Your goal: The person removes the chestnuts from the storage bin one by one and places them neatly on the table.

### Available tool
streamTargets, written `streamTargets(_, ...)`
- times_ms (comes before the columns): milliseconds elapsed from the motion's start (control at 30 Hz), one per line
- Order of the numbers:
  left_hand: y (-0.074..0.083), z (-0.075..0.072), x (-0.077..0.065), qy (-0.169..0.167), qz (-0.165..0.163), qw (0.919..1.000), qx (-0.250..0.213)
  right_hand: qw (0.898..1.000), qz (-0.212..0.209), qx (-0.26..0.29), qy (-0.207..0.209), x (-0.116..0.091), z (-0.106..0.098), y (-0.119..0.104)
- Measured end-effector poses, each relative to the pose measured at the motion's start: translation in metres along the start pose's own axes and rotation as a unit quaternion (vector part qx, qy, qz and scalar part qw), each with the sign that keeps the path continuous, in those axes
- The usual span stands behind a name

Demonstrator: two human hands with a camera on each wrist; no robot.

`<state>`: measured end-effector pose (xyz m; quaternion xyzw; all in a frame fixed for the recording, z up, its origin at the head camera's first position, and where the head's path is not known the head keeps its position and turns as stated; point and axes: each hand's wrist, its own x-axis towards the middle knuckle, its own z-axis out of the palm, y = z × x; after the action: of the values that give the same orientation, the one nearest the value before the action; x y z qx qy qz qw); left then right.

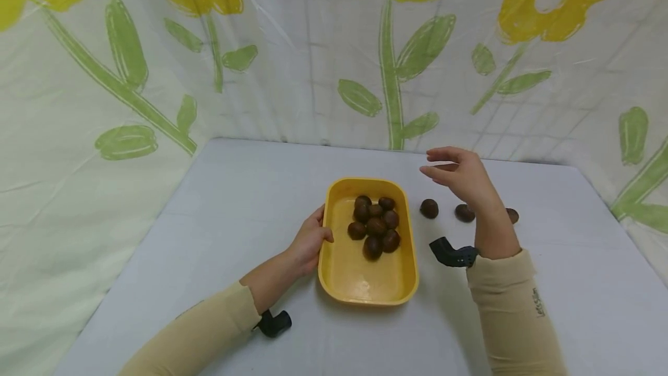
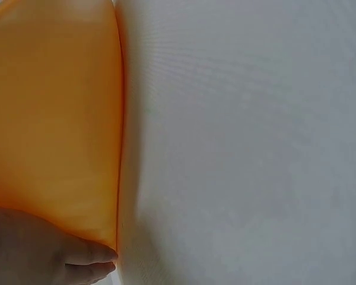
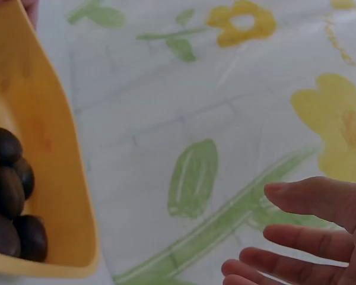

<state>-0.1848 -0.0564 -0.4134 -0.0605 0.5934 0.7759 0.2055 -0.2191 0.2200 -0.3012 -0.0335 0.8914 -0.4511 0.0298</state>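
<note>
My left hand [image 1: 310, 242] grips the left side of a yellow plastic tray [image 1: 360, 283], its thumb over the rim and the fingers outside. In the left wrist view, fingertips lie against the tray's outer wall [image 2: 59, 130]. Several dark brown, chestnut-like rounded pieces [image 1: 376, 226] sit together in the tray's far and middle part. Raised beyond the tray's right side, my right hand [image 1: 461, 176] holds nothing, its fingers spread apart from the thumb in the right wrist view. Three more brown pieces lie in a row on the table, the closest one [image 1: 429, 208] just right of the tray.
The second loose piece [image 1: 464, 213] lies left of my right wrist, and the third [image 1: 512, 215] is partly behind it. A pale cloth-covered table [image 1: 235, 208] extends to a hanging sheet [image 1: 292, 74] with painted yellow flowers. Black wrist mounts [image 1: 450, 252] jut from both sleeves.
</note>
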Motion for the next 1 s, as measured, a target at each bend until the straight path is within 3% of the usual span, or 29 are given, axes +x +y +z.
streamTargets(367, 0.0, 0.0, 0.0, -0.014, 0.005, 0.9998, -0.012, 0.994, -0.039, -0.047, -0.093, 0.018, 0.044, -0.009)
streamTargets(1000, -0.001, 0.0, 0.0, -0.007, 0.006, 0.9999, -0.006, 0.974, -0.038, -0.148, -0.165, 0.041, 0.09, -0.012)
